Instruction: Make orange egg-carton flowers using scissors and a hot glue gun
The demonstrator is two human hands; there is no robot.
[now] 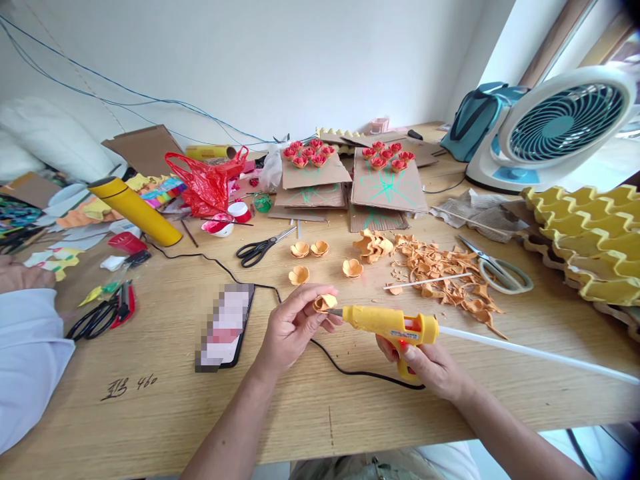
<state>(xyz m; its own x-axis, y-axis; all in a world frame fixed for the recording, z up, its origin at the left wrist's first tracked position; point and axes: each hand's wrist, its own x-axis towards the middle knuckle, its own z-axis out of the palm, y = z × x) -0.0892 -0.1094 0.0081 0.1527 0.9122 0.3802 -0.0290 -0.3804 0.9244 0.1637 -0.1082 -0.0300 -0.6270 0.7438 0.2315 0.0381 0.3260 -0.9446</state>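
Hands [290,333] [436,367] grip an orange flower [325,303] (left; petals curled) and yellow glue gun [373,319].

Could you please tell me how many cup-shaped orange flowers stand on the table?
4: back-left flower, back-right flower, front-left flower, rightmost flower; the orange pile behind may hide more.

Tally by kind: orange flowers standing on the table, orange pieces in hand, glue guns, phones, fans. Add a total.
Orange flowers on the table: 4
Orange piece in the left hand: 1
Glue gun in the right hand: 1
Phone: 1
Fan: 1
Total: 8
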